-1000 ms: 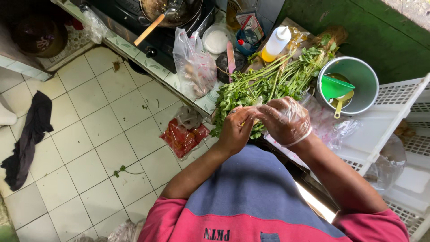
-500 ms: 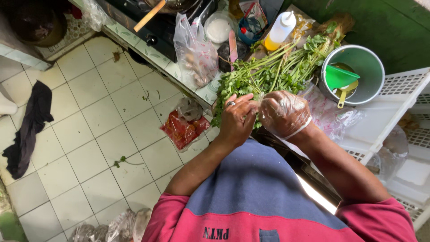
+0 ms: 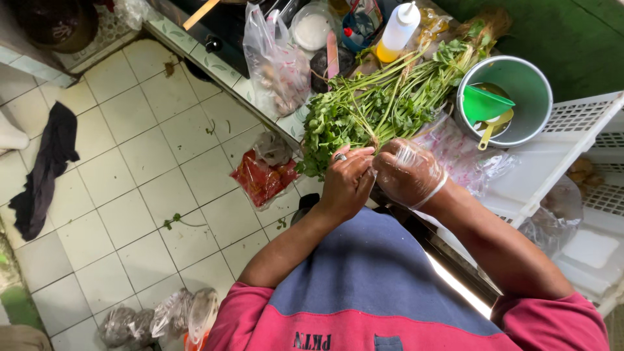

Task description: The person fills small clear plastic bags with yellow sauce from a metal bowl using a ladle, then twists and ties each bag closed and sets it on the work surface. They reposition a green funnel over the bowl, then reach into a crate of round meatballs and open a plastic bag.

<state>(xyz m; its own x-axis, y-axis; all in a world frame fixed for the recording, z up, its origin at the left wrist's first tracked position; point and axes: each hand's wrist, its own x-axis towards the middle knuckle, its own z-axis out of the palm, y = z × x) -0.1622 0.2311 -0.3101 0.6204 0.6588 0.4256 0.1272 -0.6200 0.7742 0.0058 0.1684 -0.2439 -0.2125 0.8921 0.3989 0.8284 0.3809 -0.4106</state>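
Observation:
A big bunch of leafy green herbs (image 3: pixel 383 104) lies across the counter, its root ends pointing toward me. My left hand (image 3: pixel 348 182) is bare with a ring on one finger, and its fingers are pinched at the near end of the stems. My right hand (image 3: pixel 408 174) wears a clear plastic glove and is curled next to it, touching the same stem ends. The two hands meet fingertip to fingertip. What exactly lies between the fingers is hidden.
Right of the herbs stands a green bucket (image 3: pixel 539 97) holding a green funnel and a yellow scoop. A squeeze bottle (image 3: pixel 398 29) and a clear filled bag (image 3: pixel 276 65) stand behind. White slatted crates (image 3: pixel 572 136) are at right. A red bag (image 3: pixel 263 181) and a black cloth (image 3: pixel 45 170) lie on the tiled floor.
Both hands stay together at the near end of the herbs, with only small finger movement. The view shifts slightly.

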